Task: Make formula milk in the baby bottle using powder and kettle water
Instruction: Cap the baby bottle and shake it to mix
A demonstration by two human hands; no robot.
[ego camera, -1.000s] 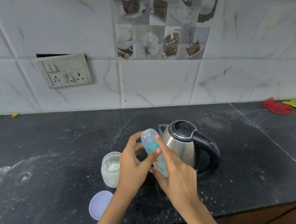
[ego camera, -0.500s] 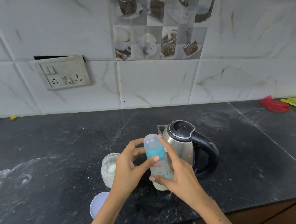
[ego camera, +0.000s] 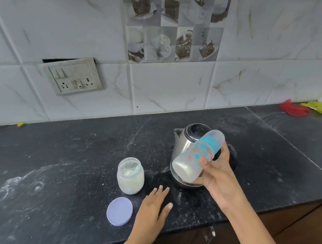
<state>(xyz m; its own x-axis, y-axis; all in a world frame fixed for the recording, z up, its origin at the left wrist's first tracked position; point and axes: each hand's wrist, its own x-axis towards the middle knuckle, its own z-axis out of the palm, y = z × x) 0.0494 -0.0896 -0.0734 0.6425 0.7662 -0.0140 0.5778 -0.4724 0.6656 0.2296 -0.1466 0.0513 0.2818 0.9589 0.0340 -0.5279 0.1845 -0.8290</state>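
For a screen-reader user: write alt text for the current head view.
A right hand holds a capped baby bottle of milky liquid tilted in front of a steel kettle on a black counter. The left hand lies open beside an open jar of powder, its lilac lid nearby.

Jar (ego camera: 130, 176) left of kettle (ego camera: 187, 144)

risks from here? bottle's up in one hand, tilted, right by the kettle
1. The right hand alone holds the tilted baby bottle; if its blue collar isn't tight, milk could leak, or the grip could slip.
2. The bottle is close in front of the kettle; a swing could strike it.
3. The open powder jar beside the left hand could get knocked over.
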